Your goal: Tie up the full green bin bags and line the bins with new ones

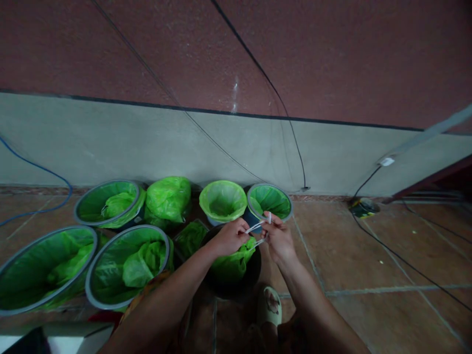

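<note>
White cord point(254, 227) is pinched by left hand point(231, 237) and right hand point(279, 241), lower centre | Green bag point(230, 268) is contained in black bin point(254, 276), lower centre | Lined bins point(110, 258) are grouped lower left

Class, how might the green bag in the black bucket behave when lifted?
The bag would probably sag, since it lies in soft folds. It may bunch at the top, where the string seems attached. It may be light, looking thin, though the bucket hides its base.

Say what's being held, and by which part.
Left hand and right hand hold the white string at the top of the green bag, pinching either end of the span between them.
</note>
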A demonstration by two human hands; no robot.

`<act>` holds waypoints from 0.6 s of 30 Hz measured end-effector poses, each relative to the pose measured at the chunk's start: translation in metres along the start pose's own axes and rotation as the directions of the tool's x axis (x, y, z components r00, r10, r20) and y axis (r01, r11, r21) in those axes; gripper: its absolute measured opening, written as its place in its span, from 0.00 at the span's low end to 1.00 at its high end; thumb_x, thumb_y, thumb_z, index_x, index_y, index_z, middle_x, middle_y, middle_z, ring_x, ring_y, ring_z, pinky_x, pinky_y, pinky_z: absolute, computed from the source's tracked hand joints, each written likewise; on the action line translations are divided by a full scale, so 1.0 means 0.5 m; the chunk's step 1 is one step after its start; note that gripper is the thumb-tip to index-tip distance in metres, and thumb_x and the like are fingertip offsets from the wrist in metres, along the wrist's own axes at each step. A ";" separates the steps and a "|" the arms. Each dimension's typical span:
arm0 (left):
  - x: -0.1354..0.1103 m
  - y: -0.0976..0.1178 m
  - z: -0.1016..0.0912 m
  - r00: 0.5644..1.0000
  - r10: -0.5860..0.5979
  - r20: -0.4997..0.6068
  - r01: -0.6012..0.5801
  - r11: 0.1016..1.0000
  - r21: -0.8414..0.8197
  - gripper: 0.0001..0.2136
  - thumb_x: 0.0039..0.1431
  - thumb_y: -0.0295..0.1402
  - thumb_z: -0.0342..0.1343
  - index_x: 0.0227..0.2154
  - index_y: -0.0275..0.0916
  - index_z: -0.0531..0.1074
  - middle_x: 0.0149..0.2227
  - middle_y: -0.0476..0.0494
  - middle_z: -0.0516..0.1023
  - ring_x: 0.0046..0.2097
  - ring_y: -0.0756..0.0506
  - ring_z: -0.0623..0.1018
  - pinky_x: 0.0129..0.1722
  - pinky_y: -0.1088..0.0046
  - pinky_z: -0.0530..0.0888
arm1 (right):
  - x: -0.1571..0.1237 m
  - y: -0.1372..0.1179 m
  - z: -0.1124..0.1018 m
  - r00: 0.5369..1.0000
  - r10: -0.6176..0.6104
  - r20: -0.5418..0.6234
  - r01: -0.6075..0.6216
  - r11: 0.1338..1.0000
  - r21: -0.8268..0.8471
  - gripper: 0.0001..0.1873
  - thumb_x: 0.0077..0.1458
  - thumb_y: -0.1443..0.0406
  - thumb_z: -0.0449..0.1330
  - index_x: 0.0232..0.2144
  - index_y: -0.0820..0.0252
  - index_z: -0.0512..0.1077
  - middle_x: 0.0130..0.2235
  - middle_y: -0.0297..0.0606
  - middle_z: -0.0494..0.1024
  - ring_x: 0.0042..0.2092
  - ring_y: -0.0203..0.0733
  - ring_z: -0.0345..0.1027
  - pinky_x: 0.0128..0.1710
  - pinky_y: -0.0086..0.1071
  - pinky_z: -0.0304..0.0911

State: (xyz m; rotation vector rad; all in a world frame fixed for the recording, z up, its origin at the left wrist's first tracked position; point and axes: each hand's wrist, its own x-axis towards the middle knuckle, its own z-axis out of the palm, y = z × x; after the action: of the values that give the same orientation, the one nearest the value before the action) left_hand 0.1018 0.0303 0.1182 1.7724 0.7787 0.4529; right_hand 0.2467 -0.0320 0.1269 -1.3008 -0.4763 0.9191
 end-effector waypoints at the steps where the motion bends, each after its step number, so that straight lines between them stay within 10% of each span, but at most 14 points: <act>1: -0.001 -0.002 0.000 1.000 -0.007 0.016 0.007 0.999 0.032 0.06 0.51 0.27 0.54 0.34 0.36 0.71 0.24 0.52 0.71 0.26 0.51 0.70 0.28 0.77 0.64 | 0.000 -0.005 -0.001 1.000 0.007 -0.014 -0.006 0.999 0.041 0.24 0.33 0.63 0.69 0.38 0.57 0.74 0.24 0.27 0.72 0.20 0.29 0.58 0.21 0.27 0.55; 11: -0.003 -0.021 0.013 0.982 -0.186 0.032 0.187 0.982 -0.036 0.10 0.57 0.32 0.50 0.24 0.37 0.71 0.19 0.50 0.70 0.22 0.51 0.68 0.25 0.75 0.63 | 0.006 -0.050 -0.014 0.988 -0.091 -0.122 0.106 0.987 0.124 0.20 0.34 0.64 0.72 0.35 0.57 0.77 0.27 0.28 0.75 0.23 0.28 0.57 0.23 0.26 0.53; 15: 0.013 -0.033 0.021 0.966 -0.241 -0.094 0.229 0.966 -0.122 0.10 0.57 0.31 0.50 0.23 0.35 0.71 0.16 0.52 0.65 0.19 0.52 0.65 0.23 0.76 0.61 | -0.023 -0.068 0.000 0.984 -0.034 0.176 0.013 0.992 0.122 0.13 0.40 0.64 0.69 0.33 0.57 0.79 0.35 0.34 0.79 0.26 0.30 0.59 0.26 0.28 0.56; 18: 0.010 -0.031 0.036 0.994 -0.113 -0.002 0.113 0.993 0.029 0.10 0.56 0.28 0.51 0.21 0.35 0.71 0.17 0.52 0.66 0.21 0.53 0.65 0.26 0.76 0.61 | -0.040 -0.069 0.013 0.898 0.047 0.437 -0.118 0.984 0.137 0.14 0.43 0.65 0.67 0.36 0.56 0.80 0.38 0.36 0.80 0.29 0.32 0.61 0.31 0.30 0.59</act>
State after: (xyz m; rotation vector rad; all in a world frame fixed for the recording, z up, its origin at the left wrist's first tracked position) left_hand 0.1126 0.0247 0.0974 1.7449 0.8851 0.3680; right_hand 0.2408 -0.0440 0.1649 -0.9726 -0.6801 1.3023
